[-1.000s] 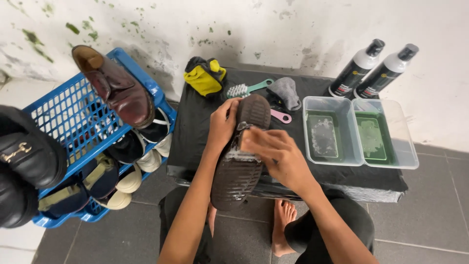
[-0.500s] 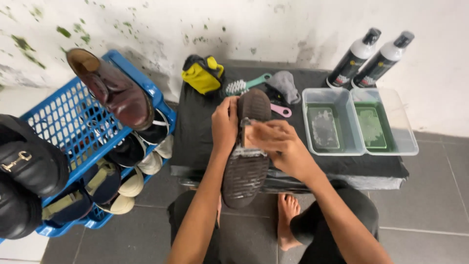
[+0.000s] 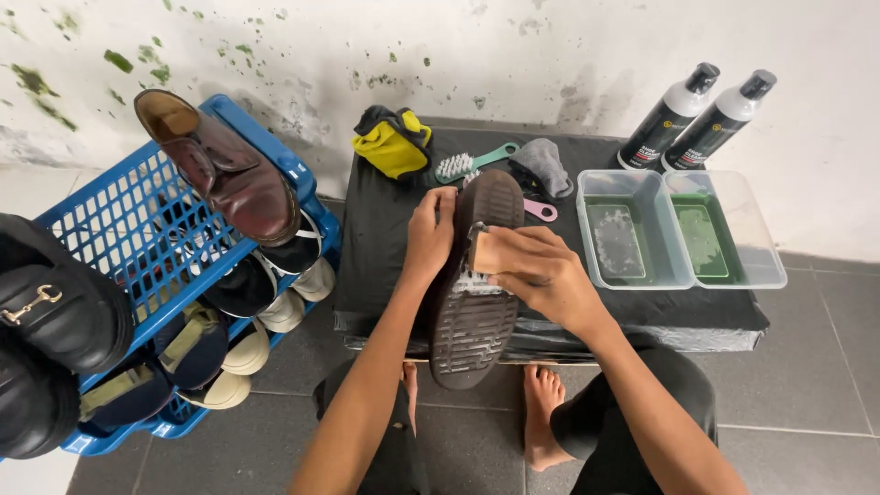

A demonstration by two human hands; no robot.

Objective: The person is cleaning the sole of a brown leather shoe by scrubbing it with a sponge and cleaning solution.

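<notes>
At the left of the frame we see a blue plastic crate point(image 3: 92, 229) full of shoes, with a brown leather shoe point(image 3: 225, 170) lying on its upper rim and a black loafer point(image 3: 55, 312) at the far left edge. In the middle stands a low table under a black cover point(image 3: 385, 247). Here our left hand point(image 3: 429, 234) closes around the side of a dark shoe point(image 3: 472, 284), which is held sole up over the front edge of the table. Our right hand point(image 3: 541, 275) grips a wooden-backed brush point(image 3: 490, 257) and presses its bristles on the sole, where a bit of white foam shows. We judge that the scrubbing of the sole is in hand; the next stroke calls for a steady hold by the left hand while the brush travels along the tread. Behind lie a yellow cloth point(image 3: 394, 147) and a green brush point(image 3: 467, 163). To the right are two clear trays point(image 3: 678, 229), probably with water, and two dark bottles point(image 3: 697, 115) at the upper right.
</notes>
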